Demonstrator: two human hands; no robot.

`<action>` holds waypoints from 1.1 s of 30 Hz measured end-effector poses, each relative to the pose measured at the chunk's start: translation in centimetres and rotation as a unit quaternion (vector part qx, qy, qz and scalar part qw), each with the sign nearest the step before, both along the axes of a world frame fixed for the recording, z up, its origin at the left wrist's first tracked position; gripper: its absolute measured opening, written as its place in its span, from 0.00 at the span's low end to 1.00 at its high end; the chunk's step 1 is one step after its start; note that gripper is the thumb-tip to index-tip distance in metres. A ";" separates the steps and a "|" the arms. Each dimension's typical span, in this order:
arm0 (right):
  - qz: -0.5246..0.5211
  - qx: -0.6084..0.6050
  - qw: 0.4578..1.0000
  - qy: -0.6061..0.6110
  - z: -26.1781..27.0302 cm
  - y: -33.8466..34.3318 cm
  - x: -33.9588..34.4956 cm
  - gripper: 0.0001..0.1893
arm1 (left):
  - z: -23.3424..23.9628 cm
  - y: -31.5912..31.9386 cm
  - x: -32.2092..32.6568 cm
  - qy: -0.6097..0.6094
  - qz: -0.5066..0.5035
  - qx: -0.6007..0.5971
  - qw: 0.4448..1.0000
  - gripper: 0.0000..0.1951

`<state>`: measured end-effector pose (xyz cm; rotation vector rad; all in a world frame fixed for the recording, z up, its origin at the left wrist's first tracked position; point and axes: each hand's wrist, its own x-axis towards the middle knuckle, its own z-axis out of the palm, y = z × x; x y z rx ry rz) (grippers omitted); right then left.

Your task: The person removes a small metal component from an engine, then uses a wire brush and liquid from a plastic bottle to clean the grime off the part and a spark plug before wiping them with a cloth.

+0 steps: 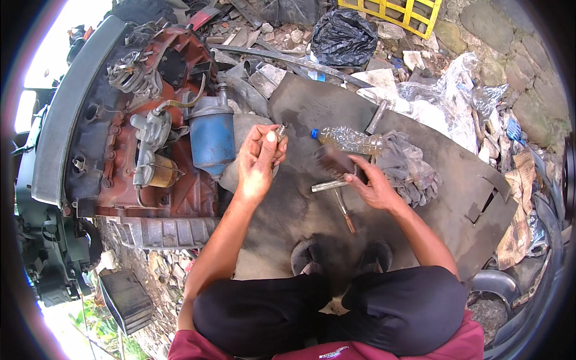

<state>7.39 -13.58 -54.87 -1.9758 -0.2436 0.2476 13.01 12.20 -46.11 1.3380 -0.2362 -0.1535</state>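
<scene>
My left hand (262,155) holds a spark plug (281,130) between thumb and fingers, its end pointing up and to the right. In my right hand (371,182) is a dark brush (334,161), somewhat blurred, its bristles towards the left; a gap separates it from the spark plug. Just below the brush lies a metal tube-shaped tool (328,185), and beside that a thin tool with a copper-coloured end (349,222). A plastic bottle with a blue cap (346,139) rests on its side beyond my right hand, against a grey rag (407,168).
A red engine block (180,189) with a blue canister filter (212,139) stands at the left. Another metal tool (377,118) lies on the dark mat (310,99). Rubble, a black plastic bag (344,38) and a yellow crate (391,11) are beyond the mat.
</scene>
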 end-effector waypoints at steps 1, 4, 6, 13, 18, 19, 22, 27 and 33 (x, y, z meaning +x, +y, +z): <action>-0.033 0.046 0.998 0.002 -0.3 0.2 -0.1 0.27 | 0.2 0.0 0.1 0.021 -0.003 -0.017 1.000 0.11; -0.102 0.163 0.981 -0.008 0.2 1.1 -0.1 0.27 | -0.6 -0.8 -0.5 0.143 -0.010 -0.022 0.989 0.16; -0.117 0.142 0.979 -0.082 2.6 1.9 0.5 0.26 | -0.7 -1.3 -1.0 0.213 -0.019 -0.042 0.976 0.18; -0.060 -0.022 0.955 -0.289 6.3 2.8 1.3 0.27 | -0.4 -2.5 -2.3 0.172 -0.067 -0.031 0.982 0.14; -0.148 -0.085 0.949 -0.264 2.2 1.1 0.8 0.28 | 0.4 -2.0 -1.4 0.228 -0.022 0.026 0.973 0.18; -0.162 -0.068 0.948 -0.267 2.1 1.4 0.7 0.28 | 0.7 -2.3 -1.5 0.241 -0.005 0.031 0.970 0.20; -0.176 -0.037 0.939 -0.293 4.0 3.0 0.9 0.28 | -0.4 -2.4 -1.9 0.244 -0.004 0.061 0.968 0.22; -0.145 -0.053 0.959 -0.237 2.7 3.7 -0.2 0.27 | -1.6 -3.4 -1.6 0.159 0.031 0.111 0.981 0.25; -0.203 -0.010 0.947 -0.250 4.3 4.5 -0.1 0.26 | -2.4 -3.0 -1.6 0.183 0.063 0.127 0.973 0.26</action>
